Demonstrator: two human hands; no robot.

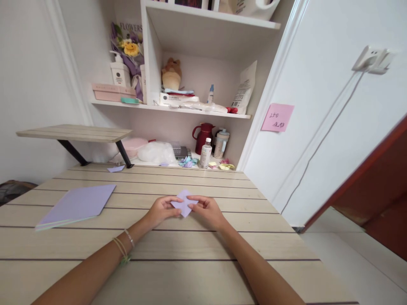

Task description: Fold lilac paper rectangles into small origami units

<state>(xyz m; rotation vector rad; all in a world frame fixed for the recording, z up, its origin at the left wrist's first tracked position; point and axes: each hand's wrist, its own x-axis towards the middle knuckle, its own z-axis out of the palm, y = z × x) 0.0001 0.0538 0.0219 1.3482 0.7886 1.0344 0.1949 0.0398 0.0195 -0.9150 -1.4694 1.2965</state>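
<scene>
A small folded piece of lilac paper [183,200] rests on the wooden table [159,245], held between both hands. My left hand [161,209] pinches its left edge with curled fingers. My right hand [208,209] pinches its right edge, thumb on top. A stack of lilac paper sheets [78,204] lies flat on the table to the left of my hands. A thin bracelet sits on my left wrist.
A small raised wooden shelf [74,132] stands at the back left with a lilac scrap [115,168] beneath it. Behind the table are shelves with a red jug [203,136], a bottle [206,153], folded paper bits [188,162] and clutter. A pink note [277,117] hangs on the right wall.
</scene>
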